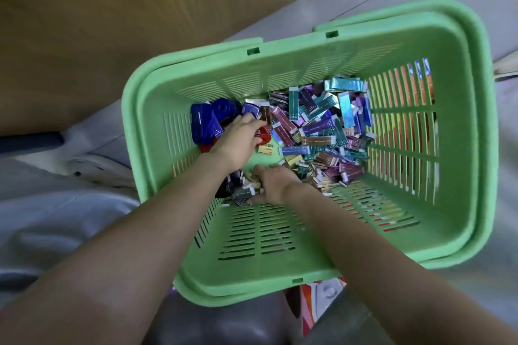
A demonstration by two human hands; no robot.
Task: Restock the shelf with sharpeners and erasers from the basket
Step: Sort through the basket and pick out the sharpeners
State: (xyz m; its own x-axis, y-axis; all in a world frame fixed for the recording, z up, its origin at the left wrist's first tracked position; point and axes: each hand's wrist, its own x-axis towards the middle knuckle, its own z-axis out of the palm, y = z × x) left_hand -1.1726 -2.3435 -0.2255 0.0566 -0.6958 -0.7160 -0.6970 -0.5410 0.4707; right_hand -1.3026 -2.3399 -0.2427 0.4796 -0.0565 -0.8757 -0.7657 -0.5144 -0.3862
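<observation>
Digging in one basket (283,46): left hand (238,143) gripping one red sharpener (265,136); right hand (276,183) on erasers (322,126), grip unclear.

Basket (437,36) matt green plastic; erasers (322,126) in shiny foil sleeves; sharpeners (204,123) glossy plastic.

No lettering on the eraser wrappers (316,126) or the basket (280,269) is legible.
</observation>
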